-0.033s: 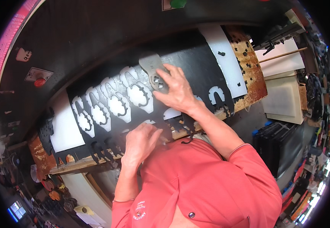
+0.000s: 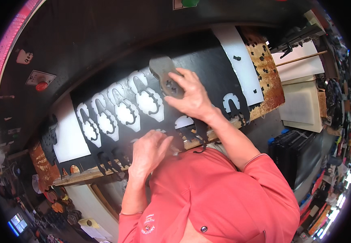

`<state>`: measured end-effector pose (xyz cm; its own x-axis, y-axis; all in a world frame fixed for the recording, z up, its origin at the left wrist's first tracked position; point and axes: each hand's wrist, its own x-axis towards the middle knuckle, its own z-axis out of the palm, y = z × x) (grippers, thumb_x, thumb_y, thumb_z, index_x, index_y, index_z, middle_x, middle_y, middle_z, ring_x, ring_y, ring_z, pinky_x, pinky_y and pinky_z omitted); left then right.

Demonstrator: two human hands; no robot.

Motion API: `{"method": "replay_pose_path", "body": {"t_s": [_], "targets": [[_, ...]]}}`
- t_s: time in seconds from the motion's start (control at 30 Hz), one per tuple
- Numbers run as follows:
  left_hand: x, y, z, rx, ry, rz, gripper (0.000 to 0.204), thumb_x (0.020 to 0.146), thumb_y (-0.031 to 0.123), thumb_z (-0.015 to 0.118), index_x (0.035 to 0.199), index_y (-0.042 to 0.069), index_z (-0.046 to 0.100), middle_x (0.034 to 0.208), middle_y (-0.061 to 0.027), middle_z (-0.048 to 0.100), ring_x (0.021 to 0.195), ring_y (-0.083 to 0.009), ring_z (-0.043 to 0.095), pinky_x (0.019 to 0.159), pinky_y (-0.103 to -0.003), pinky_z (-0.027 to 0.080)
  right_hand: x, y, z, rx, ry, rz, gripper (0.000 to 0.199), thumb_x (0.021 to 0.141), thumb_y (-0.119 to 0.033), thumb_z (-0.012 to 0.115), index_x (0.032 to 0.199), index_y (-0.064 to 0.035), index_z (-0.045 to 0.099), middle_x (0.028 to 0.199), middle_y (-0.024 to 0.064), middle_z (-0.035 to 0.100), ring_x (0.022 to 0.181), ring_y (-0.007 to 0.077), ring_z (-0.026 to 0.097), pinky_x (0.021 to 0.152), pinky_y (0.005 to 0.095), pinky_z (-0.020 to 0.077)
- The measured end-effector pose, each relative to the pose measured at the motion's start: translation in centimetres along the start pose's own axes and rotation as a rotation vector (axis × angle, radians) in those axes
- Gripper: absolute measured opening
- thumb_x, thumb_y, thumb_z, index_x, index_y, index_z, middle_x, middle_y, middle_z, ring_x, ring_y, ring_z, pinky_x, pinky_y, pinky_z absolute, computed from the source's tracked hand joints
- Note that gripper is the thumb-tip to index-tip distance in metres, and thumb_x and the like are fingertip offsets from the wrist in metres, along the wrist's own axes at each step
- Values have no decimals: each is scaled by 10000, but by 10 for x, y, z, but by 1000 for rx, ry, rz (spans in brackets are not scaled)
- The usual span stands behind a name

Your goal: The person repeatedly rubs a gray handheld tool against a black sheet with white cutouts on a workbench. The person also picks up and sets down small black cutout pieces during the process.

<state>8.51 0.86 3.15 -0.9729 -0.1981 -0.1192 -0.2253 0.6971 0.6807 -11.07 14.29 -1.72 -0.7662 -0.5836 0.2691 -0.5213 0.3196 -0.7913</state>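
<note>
Cluttered workshop bench w/ black sheet (image 2: 207, 73) under right hand (image 2: 191, 97), clamped on grey cutting die (image 2: 165, 77); left hand (image 2: 149, 152) flat nearby, fingers together—die could slip, miscut.

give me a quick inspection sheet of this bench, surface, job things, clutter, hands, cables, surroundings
surface: white cutting board on a worn wooden bench.
job's things: black sheet with a row of cut-out holes; grey metal cutting die lying on it.
clutter: small black offcuts on the board.
hands: right hand grips the die; left hand rests at the sheet's near edge.
cables: nothing seen.
surroundings: dark machine body with a red button; pale stacked boards at right; cluttered floor.
</note>
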Motion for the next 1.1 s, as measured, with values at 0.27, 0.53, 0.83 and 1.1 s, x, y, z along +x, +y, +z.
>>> {"method": "replay_pose_path", "body": {"t_s": [0.27,0.53,0.83,1.1], "targets": [[102,24,15,-641,4,-157,318,981,235,798,1134,-24,693,897,-108,765,771,-172,706,713,-329,571,19,22,-53,954,-144,537,583,930,-51,800,1467,68,605,1296,95,705,1059,105,668,915,247,539],[134,31,39,-783,-54,-167,243,1031,199,756,1070,-22,665,887,-68,741,779,-122,689,700,-272,550,16,19,-54,1095,-79,571,563,957,-101,781,1464,70,607,1123,36,703,920,63,626,805,212,516],[96,-11,3,-793,226,-313,211,1083,149,670,1072,-44,756,829,-33,726,644,-76,644,576,-235,540,16,21,-48,1060,-21,594,600,947,-128,792,1475,76,591,1114,47,720,899,58,619,797,202,494],[60,-62,-51,-598,481,-395,210,1082,167,654,965,2,712,736,-14,677,637,-88,667,550,-256,499,7,34,-41,1014,75,518,596,970,-121,724,1502,90,556,1198,106,738,1024,116,691,923,252,543]]}}
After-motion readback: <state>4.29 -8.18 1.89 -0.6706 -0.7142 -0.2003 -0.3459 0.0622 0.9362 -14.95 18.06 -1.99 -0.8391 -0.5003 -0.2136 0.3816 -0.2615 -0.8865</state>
